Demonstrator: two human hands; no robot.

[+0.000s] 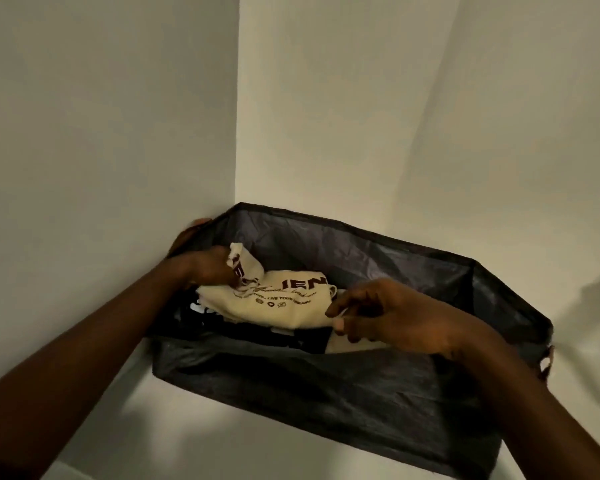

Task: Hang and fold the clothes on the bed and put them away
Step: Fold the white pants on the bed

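Settling the cream shirt [284, 304] into the bin [326, 386], your left hand [208, 268] grips one end and your right hand [388, 313] pinches the other. Probably to keep it folded.

Inside the bin [326, 393], the shirt [284, 306] is covering most of a dark garment [257, 332], and its small print is blurring out. Left hand [205, 268] is gripping the shirt's fold at the bin's left end, fingertips hiding. Right hand [395, 317] is blurring at the shirt's edge, grip unclear. Right forearm is hiding the bin's near right corner.
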